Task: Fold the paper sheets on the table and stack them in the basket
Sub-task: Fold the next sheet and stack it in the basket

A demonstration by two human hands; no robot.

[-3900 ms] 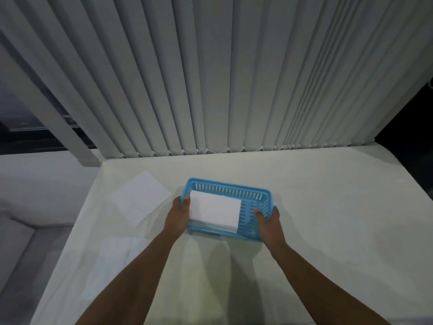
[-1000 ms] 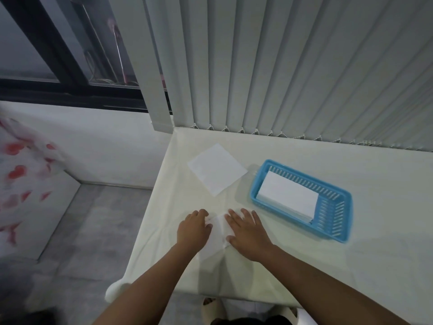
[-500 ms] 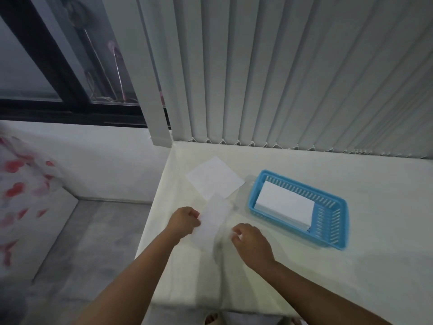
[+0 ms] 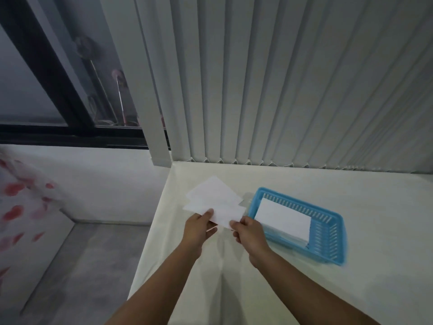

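White paper sheet (image 4: 226, 213) is pinched at its near edge by left grip (image 4: 199, 227) and right grip (image 4: 248, 231). Right of them, the blue basket (image 4: 326, 240) holds folded sheets (image 4: 283, 221).

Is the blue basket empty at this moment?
No, a stack of folded white paper lies inside the blue basket, covering most of its floor.

The left forearm (image 4: 167, 277) and right forearm (image 4: 302, 287) are bare (wrists too).
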